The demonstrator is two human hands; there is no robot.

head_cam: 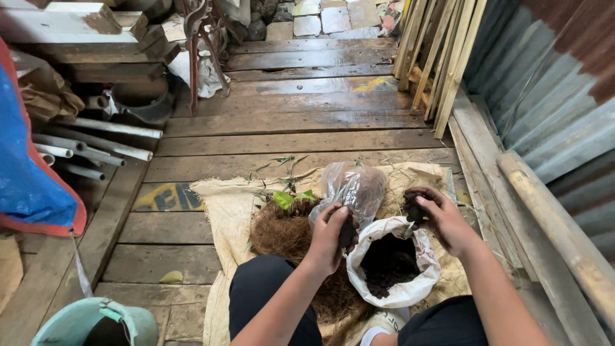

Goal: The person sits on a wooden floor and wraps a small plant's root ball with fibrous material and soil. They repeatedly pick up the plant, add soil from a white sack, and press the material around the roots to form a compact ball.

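The dark thing pinched in the left hand [332, 236] is mostly covered by the fingers, so its kind is hard to tell; the forearm below is cut off by the picture's lower edge. The right hand [441, 216] is curled shut around a clump of dark soil [413, 210], just above the white sack [423, 256]. The left hand, fingers folded, hovers at the sack's left rim, wrist bent inward. The sack sits on the burlap sheet [221, 205], mouth open upward, dark soil inside. Just behind the sack lies a clear plastic bag [355, 186], its long axis tilted away from the person. Left of the sack, a heap of brown coconut fibre [278, 234] carries a small green seedling [287, 198]
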